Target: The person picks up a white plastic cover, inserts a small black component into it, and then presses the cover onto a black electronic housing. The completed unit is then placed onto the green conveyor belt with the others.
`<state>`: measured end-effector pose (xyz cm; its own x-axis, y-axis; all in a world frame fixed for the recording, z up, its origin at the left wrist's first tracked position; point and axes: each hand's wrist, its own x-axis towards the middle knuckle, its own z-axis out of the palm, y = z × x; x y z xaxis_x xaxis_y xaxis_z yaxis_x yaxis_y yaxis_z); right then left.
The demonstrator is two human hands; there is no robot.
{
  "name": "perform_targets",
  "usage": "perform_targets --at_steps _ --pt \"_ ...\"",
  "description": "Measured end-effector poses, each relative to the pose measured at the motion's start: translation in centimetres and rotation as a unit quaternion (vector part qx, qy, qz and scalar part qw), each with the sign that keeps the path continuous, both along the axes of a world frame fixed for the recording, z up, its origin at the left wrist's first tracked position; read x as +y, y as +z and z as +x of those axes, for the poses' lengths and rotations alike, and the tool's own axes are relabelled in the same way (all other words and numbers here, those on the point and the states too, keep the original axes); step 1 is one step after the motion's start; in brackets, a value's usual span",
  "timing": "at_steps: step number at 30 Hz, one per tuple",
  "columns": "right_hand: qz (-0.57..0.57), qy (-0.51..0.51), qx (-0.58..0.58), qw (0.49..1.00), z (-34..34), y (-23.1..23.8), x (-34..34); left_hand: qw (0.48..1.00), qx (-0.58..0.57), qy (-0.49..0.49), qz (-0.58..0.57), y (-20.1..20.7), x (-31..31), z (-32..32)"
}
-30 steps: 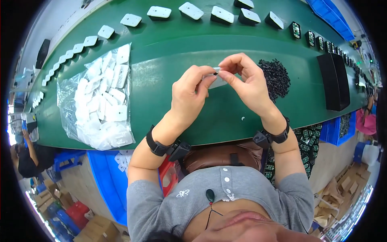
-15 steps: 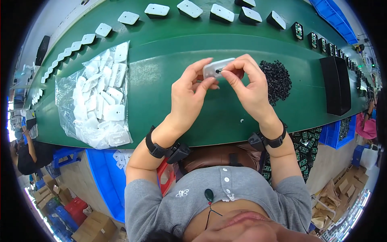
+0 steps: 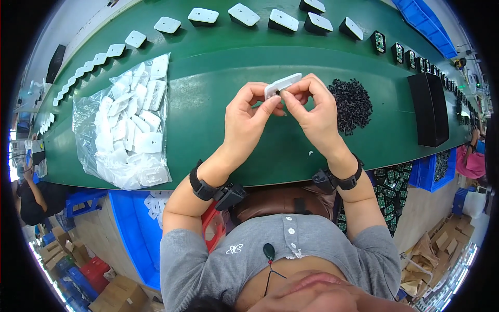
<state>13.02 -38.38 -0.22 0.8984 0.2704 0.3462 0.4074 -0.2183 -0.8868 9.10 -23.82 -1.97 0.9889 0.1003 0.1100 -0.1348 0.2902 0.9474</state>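
Above the green table [image 3: 208, 125], my left hand [image 3: 249, 112] grips a white plastic cover [image 3: 283, 83] by its left end, thumb in front and fingers behind. The cover is tilted, with its edge turned up. My right hand [image 3: 314, 109] pinches a small black piece [image 3: 278, 93] against the near face of the cover; the fingertips hide most of it. To the right of my right hand lies a heap of small black pieces [image 3: 351, 106]. A clear plastic bag [image 3: 88, 140] full of white covers [image 3: 148, 143] lies on the left.
White-topped black housings [image 3: 283, 21] curve along the far side. Open black housings with green circuit boards [image 3: 378, 42] continue rightward. A black bin [image 3: 429, 109] stands at right. Blue crates [image 3: 135, 229] and circuit boards [image 3: 390, 192] sit below the near edge. Another person's arm [image 3: 35, 190] shows far left.
The cover has tipped so that its near face shows less. My right hand has shifted slightly left, its fingertips closer to my left thumb.
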Motion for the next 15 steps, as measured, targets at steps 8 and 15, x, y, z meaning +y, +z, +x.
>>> perform_targets --at_steps 8,15 --pt "0.025 -0.048 -0.067 0.996 -0.3 0.2 -0.8 1.000 -0.008 0.008 -0.025 0.3 0.3 -0.6" --pt "0.054 0.095 0.087 0.990 0.1 0.0 -2.2 0.999 -0.012 -0.051 0.016 0.7 0.2 -0.6"
